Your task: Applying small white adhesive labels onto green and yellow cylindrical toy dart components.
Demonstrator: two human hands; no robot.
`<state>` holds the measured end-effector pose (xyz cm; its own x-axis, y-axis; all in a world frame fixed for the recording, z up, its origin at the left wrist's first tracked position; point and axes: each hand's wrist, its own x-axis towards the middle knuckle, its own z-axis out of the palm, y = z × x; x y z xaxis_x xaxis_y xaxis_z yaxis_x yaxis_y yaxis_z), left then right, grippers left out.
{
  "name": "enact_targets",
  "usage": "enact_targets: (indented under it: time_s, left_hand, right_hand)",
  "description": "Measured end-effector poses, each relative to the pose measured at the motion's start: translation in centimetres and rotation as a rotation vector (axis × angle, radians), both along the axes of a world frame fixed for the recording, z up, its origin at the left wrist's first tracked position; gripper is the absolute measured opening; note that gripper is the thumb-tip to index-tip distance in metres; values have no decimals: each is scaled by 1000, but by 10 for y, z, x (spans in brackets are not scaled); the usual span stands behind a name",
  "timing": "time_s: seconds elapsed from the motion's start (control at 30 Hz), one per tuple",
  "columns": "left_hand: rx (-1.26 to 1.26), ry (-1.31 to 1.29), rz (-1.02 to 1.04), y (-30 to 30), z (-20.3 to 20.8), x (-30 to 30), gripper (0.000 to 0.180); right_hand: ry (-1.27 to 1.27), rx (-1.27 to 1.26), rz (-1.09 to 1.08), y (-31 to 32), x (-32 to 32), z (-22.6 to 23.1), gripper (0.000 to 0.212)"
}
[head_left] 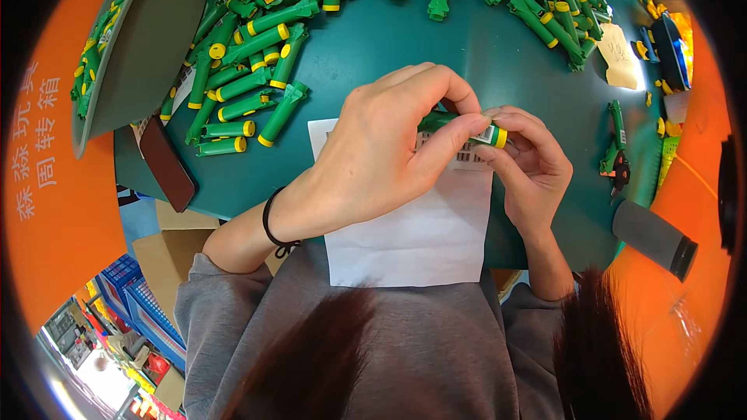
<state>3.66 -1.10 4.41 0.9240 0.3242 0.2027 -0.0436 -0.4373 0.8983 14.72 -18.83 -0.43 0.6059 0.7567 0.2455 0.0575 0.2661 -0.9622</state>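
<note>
Between my two hands is a green plastic tube with a yellow end [500,138], held over the sheet of paper. My left hand [381,140] is closed round its green body, with the thumb along the near side. At the yellow end, my right hand [537,167] pinches with thumb and fingertips. A small white barcode sticker [484,134] lies on the tube near that end. Below them a white sheet of barcode stickers [405,241] hangs over the table's front edge, its printed part mostly hidden by my hands.
Piles of similar green tubes [249,47] cover the table's left and far side. A grey bin [128,54] stands at the left, near a dark red phone [167,167]. At the right are a grey cylinder [650,233], a single green tube [617,128] and a tan paper scrap [620,62].
</note>
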Motion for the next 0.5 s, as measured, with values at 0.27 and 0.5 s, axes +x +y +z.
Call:
enact_targets:
  time_s: [0.27,0.5]
  left_hand:
    - [-5,-74,62,-10,-11,-1,9]
    - [-150,-33,82,-14,-14,-1,12]
  right_hand:
    - [69,-21,-69,1,-6,-3,40]
    - [46,-22,-76,0,-5,-4,38]
